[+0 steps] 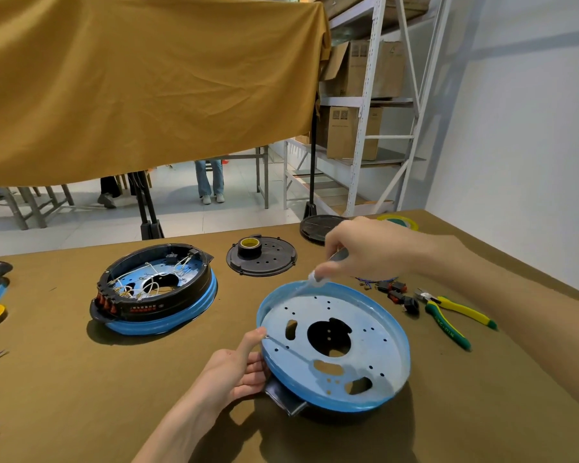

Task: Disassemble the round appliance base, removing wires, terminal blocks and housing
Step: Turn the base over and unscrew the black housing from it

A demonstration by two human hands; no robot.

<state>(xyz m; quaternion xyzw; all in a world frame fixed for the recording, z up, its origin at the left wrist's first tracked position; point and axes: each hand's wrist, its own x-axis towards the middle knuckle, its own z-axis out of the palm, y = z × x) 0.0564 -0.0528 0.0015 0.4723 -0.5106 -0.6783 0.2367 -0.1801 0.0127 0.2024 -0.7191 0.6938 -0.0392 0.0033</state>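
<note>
Your left hand (238,369) grips the near-left rim of the blue round base (335,349), thumb on its edge. Your right hand (358,248) pinches a screwdriver (315,279) over the far rim. Yellow-green pliers (448,315) and removed switches (398,294) lie on the tabletop (81,396) below your right forearm.

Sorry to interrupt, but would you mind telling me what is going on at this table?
A person is taking round appliance bases apart. The left hand grips the rim of a stripped blue base, thumb on top, while the right hand holds a screwdriver over its far edge. A second base, to the left, still has its black housing and white wires. Removed switches and yellow-handled pliers lie to the right, and a tape roll sits on a black cover plate behind.
</note>
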